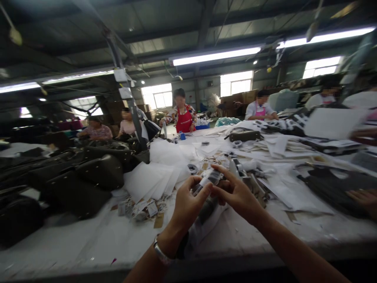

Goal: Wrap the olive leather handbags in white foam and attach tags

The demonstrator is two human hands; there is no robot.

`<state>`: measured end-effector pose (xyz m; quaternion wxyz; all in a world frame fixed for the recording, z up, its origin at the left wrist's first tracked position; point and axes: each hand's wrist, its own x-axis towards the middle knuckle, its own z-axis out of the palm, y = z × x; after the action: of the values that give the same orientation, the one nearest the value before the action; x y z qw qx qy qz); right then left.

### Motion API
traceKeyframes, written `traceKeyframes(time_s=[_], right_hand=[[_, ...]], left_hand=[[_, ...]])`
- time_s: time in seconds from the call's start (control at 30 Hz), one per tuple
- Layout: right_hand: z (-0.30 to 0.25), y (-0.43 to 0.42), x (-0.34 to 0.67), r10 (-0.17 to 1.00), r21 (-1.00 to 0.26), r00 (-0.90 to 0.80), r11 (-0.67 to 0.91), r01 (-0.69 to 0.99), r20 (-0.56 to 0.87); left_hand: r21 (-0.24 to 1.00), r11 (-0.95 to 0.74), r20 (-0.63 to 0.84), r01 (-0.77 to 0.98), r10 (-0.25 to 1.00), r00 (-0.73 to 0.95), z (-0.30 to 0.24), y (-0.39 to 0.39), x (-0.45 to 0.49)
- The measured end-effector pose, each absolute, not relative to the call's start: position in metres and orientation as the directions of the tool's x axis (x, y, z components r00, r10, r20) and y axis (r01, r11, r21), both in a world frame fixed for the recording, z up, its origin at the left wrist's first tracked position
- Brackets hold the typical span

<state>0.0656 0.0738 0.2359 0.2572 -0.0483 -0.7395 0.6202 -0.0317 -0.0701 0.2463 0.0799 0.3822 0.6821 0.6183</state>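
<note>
Both my hands are together over the table, closed on a small dark piece partly wrapped in white (pixel 214 177). It looks like a wrapped strap or handle, but blur hides its exact kind. My left hand (pixel 188 202), with a silver bracelet at the wrist, pinches its near end between thumb and fingers. My right hand (pixel 237 192) grips the far side, its index finger stretched along the top. Beneath my hands, a dark item in clear plastic (pixel 207 214) lies towards the table's front edge, partly hidden by my left forearm.
Dark bags (pixel 85 184) are piled at the left. White sheets (pixel 153 179) and a heap of tags with strings (pixel 144 208) lie nearby. A tape roll (pixel 192 169) sits beyond my hands. At right, another person's hand (pixel 363 198) rests by a dark bag (pixel 335 186). Several co-workers sit across the table.
</note>
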Motion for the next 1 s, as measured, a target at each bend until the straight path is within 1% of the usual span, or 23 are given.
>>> traceKeyframes(time_s=[0.1,0.17,0.27,0.33,0.37,0.43,0.67,0.87,1.0], right_hand=[[0.227,0.075,0.070,0.366,-0.917,-0.862,0.320,-0.237,0.351],[0.221,0.078,0.074,0.379,-0.877,-0.847,0.442,-0.187,0.372],[0.217,0.082,0.077,0.418,-0.725,-0.777,0.685,-0.071,0.471],[0.218,0.081,0.078,0.410,-0.619,-0.734,0.785,-0.018,0.542],[0.218,0.080,0.078,0.406,-0.591,-0.721,0.807,-0.006,0.562],[0.219,0.076,0.078,0.404,-0.583,-0.716,0.812,-0.006,0.570],[0.222,0.063,0.076,0.447,-0.695,-0.716,0.715,-0.074,0.536],[0.221,0.059,0.078,0.450,-0.771,-0.750,0.624,-0.125,0.486],[0.220,0.058,0.078,0.530,-0.827,-0.713,0.549,-0.125,0.459]], left_hand=[[0.908,-0.031,0.352,0.418,0.598,-0.720,0.246,-0.071,-0.027],[0.899,-0.040,0.379,0.437,0.571,-0.728,0.243,-0.070,-0.026],[0.867,-0.031,0.434,0.497,0.537,-0.723,0.239,-0.069,-0.026],[0.847,-0.016,0.462,0.532,0.520,-0.719,0.237,-0.067,-0.024],[0.838,-0.010,0.473,0.545,0.510,-0.718,0.237,-0.066,-0.023],[0.829,-0.005,0.486,0.560,0.502,-0.715,0.236,-0.065,-0.022],[0.823,-0.017,0.494,0.567,0.513,-0.702,0.237,-0.067,-0.025],[0.840,-0.044,0.475,0.540,0.540,-0.695,0.243,-0.072,-0.021],[0.847,-0.047,0.461,0.530,0.562,-0.687,0.243,-0.072,-0.019]])
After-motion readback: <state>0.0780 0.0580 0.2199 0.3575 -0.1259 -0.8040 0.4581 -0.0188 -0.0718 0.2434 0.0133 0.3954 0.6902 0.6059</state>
